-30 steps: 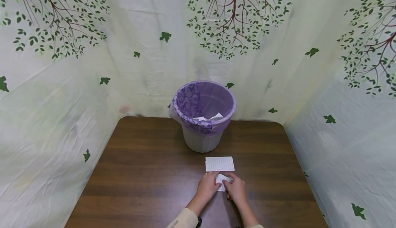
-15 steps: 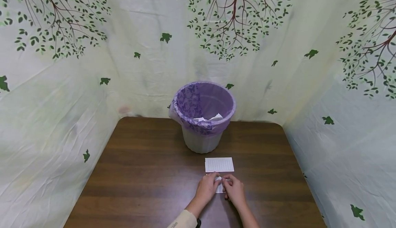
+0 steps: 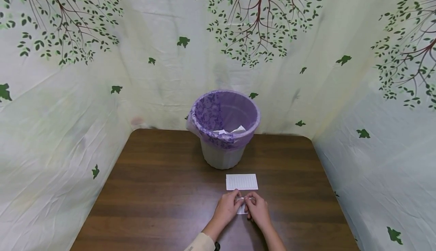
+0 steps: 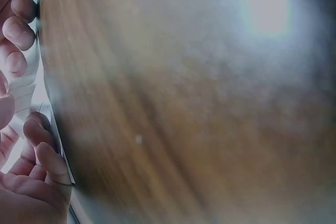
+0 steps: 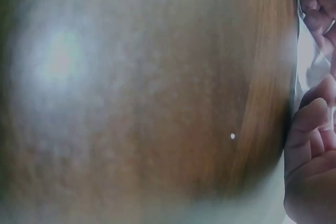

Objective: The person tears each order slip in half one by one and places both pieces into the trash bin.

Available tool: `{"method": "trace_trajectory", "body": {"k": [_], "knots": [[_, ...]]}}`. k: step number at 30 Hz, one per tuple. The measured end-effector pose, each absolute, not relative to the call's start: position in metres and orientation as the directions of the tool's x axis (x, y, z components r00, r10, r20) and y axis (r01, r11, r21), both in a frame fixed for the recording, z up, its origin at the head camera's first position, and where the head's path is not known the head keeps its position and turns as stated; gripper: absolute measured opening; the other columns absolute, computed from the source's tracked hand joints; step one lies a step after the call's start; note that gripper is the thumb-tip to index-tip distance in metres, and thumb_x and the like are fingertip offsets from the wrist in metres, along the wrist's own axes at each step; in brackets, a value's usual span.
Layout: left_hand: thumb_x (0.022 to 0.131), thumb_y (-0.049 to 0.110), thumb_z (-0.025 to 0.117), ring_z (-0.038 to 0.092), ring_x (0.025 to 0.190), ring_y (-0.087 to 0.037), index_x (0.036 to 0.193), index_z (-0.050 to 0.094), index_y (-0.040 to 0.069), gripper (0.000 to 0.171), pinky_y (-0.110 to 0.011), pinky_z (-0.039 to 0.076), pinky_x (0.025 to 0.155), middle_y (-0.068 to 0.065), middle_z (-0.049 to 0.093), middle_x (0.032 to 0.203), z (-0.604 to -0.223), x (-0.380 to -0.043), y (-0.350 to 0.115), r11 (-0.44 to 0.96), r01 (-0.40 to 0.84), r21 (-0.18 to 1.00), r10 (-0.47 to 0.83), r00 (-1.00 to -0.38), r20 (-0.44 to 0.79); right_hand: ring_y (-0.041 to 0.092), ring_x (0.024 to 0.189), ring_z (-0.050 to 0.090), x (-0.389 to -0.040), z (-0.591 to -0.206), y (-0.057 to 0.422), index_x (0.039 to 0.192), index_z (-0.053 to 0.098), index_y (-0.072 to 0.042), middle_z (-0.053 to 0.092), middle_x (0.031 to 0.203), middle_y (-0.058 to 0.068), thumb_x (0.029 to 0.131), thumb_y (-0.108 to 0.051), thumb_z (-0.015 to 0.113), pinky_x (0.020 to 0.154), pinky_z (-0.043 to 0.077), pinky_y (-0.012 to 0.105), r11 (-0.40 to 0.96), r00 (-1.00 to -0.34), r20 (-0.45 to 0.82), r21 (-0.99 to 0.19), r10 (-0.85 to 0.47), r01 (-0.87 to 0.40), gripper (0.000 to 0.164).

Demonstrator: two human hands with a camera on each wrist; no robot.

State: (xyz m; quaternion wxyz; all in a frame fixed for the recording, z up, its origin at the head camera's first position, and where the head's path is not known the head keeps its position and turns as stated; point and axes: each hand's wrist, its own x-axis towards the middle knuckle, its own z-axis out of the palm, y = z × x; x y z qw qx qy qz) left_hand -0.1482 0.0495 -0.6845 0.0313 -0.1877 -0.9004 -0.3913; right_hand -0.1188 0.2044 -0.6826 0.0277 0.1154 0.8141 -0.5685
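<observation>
My left hand point(image 3: 225, 208) and right hand point(image 3: 258, 208) meet over the table, both pinching one small white sheet of paper point(image 3: 242, 209) between thumbs and fingers. Ruled lines show on that sheet, and its upper part is folded over at the fingertips. Most of it is hidden behind the hands. In the left wrist view, the curled fingers of the left hand point(image 4: 39, 166) lie against the paper point(image 4: 39, 98). The right wrist view has the right hand point(image 5: 310, 156) at its right edge, with crumpled-looking white paper point(image 5: 310, 66) beside the fingers. Just beyond the fingertips lies a flat lined card point(image 3: 242, 182).
A bin point(image 3: 223, 156) with a purple patterned liner point(image 3: 207, 111) stands at the back of the brown wooden table point(image 3: 153, 190). White paper scraps point(image 3: 238, 129) lie inside it. A leaf-printed curtain point(image 3: 163, 84) surrounds the table's back and sides.
The sheet between the hands shows less white than before, its top now folded down. The fingertips of both hands have come closer together. Card and bin have stayed put.
</observation>
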Motion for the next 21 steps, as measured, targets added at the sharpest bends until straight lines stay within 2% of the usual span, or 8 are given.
{"method": "trace_trajectory", "body": {"k": [9, 16, 21], "knots": [[0.094, 0.02, 0.08, 0.037, 0.057, 0.004, 0.09, 0.071, 0.018, 0.01, -0.015, 0.031, 0.055, 0.01, 0.05, 0.061, -0.675, -0.149, 0.037, 0.538, 0.333, 0.775, 0.267, -0.939, 0.218, 0.01, 0.044, 0.055, -0.12, -0.678, 0.201, 0.097, 0.063, -0.004, 0.067, 0.066, 0.007, 0.106, -0.016, 0.064, 0.044, 0.045, 0.025, 0.331, -0.988, -0.134, -0.931, 0.077, 0.152, 0.016], [0.094, 0.022, 0.081, 0.045, 0.062, 0.006, 0.084, 0.073, 0.018, 0.014, -0.015, 0.042, 0.059, 0.007, 0.064, 0.068, -0.66, -0.148, 0.023, 0.46, 0.336, 0.822, 0.22, -0.94, 0.261, 0.008, 0.046, 0.054, -0.121, -0.664, 0.192, 0.099, 0.068, -0.005, 0.067, 0.065, 0.011, 0.104, -0.018, 0.069, 0.045, 0.042, 0.021, 0.271, -0.997, -0.07, -0.96, 0.022, 0.073, 0.014], [0.093, 0.021, 0.082, 0.047, 0.063, 0.006, 0.084, 0.073, 0.017, 0.013, -0.015, 0.044, 0.059, 0.006, 0.067, 0.071, -0.641, -0.148, 0.015, 0.421, 0.341, 0.841, 0.191, -0.939, 0.285, 0.007, 0.046, 0.052, -0.122, -0.643, 0.184, 0.093, 0.068, -0.007, 0.065, 0.064, 0.015, 0.104, -0.016, 0.069, 0.045, 0.041, 0.021, 0.242, -1.0, -0.006, -0.97, 0.012, 0.008, 0.014]]}}
